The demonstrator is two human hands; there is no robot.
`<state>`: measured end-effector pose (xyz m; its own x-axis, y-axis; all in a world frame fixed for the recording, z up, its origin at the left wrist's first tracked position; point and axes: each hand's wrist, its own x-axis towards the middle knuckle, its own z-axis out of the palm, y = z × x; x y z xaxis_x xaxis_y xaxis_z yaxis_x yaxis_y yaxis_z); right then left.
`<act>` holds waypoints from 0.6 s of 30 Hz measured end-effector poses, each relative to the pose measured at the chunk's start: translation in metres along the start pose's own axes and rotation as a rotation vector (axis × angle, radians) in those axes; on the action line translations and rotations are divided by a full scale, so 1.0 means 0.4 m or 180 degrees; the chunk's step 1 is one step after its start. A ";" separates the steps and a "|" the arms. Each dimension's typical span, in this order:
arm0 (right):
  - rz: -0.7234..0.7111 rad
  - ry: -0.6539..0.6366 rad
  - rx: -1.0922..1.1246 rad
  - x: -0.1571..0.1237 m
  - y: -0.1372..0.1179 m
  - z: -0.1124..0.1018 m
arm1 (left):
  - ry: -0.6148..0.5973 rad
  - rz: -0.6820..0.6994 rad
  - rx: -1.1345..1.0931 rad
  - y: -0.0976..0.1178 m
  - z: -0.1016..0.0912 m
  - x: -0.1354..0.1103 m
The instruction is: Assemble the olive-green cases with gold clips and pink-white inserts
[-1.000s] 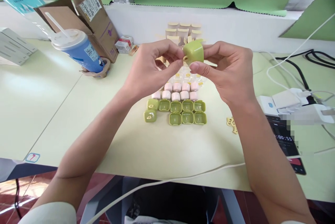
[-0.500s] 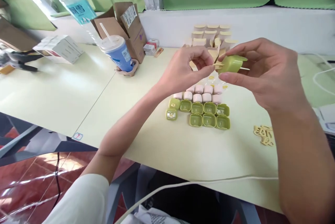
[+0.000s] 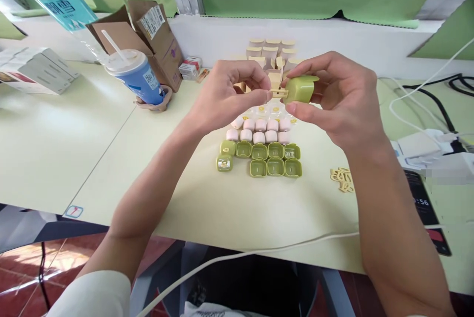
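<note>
My right hand grips a small green plastic case between thumb and fingers, tilted on its side above the table. At the case's left end, the thumb and forefinger of my left hand pinch a thin cream plastic piece that reaches to the case. Whether the piece sits inside the case I cannot tell. Below lie several open green cases in two rows, with two closed-looking green ones at their left. Behind them stand rows of pale pink rounded pieces.
More cream plastic pieces lie near my right forearm. Cream box-like parts stand by the wall. A blue cup, cardboard box and tilted bottle are at left. A white cable crosses the front edge; a phone lies right.
The view has turned to the right, bringing the phone and chargers into sight. Both hands still hold the green case and the cream piece in nearly the same pose.
</note>
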<state>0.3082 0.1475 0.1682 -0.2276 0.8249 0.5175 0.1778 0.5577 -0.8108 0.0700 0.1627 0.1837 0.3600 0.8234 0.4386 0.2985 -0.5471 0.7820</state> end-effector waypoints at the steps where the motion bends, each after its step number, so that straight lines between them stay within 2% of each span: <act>1: -0.0034 0.0003 0.0028 0.000 0.000 0.000 | -0.0003 0.0009 0.0048 0.001 0.001 -0.001; 5: -0.0068 0.0100 0.0089 -0.003 0.006 0.013 | -0.0026 0.0027 0.0211 -0.004 0.013 -0.004; 10: 0.0117 -0.0011 0.0093 -0.008 0.020 0.032 | -0.0079 0.0142 0.0436 -0.025 0.025 -0.002; 18: 0.0000 -0.0123 0.0085 0.000 0.016 0.006 | -0.0513 0.0313 0.0821 -0.029 -0.015 0.004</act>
<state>0.3069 0.1510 0.1625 -0.2645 0.8204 0.5069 0.1523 0.5546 -0.8181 0.0618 0.1712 0.1780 0.5275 0.7414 0.4148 0.4622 -0.6601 0.5922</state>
